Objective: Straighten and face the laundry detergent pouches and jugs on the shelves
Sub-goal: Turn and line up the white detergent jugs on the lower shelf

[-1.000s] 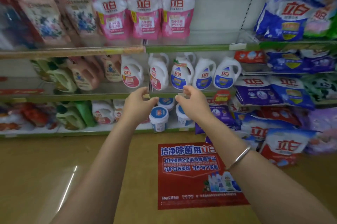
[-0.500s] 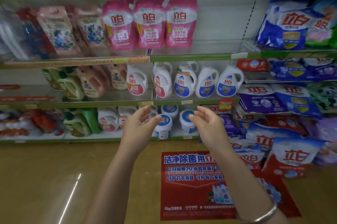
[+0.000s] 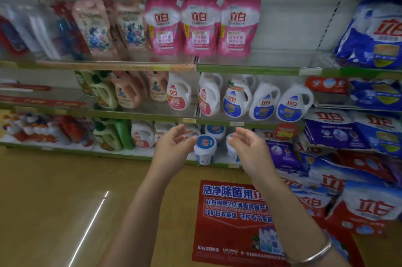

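My left grip (image 3: pixel 174 149) and right grip (image 3: pixel 248 149) are hovering released, grasping nothing, below and apart from the white jugs (image 3: pixel 236 101) standing on the shelf (image 3: pixel 152 115).

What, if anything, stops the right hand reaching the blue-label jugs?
Probably nothing, so likely yes: the right hand is open and empty, just below the blue-label jugs, and nothing visible lies between them.

Three pink pouches (image 3: pixel 201 25) upright, side by side, upper shelf; white jugs (image 3: pixel 237 99) in row below, labels forward.
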The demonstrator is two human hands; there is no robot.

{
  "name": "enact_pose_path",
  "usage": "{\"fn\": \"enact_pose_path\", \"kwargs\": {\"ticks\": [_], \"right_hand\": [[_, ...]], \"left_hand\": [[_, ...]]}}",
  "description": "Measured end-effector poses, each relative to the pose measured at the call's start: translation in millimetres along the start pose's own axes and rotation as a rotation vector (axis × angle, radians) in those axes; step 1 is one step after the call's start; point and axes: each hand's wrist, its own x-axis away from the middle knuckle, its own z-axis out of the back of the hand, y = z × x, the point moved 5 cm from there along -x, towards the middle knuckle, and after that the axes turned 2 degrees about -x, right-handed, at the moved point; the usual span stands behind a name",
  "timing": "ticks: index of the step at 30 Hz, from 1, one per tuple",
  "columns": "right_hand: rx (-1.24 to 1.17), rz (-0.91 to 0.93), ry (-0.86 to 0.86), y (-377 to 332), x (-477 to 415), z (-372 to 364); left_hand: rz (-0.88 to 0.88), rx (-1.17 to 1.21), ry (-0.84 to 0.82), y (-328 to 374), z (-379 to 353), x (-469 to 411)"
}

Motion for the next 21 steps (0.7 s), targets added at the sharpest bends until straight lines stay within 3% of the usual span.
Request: {"fn": "enact_pose_path", "kwargs": {"ticks": [9, 21], "right_hand": [[0.075, -0.012, -0.161, 8, -48, -59], [0.104, -0.058, -0.166, 4, -144, -191]], "left_hand": [[0.067, -0.035, 0.085, -24, 28, -45], [0.160, -0.062, 0.051, -90, 120, -165]]}}
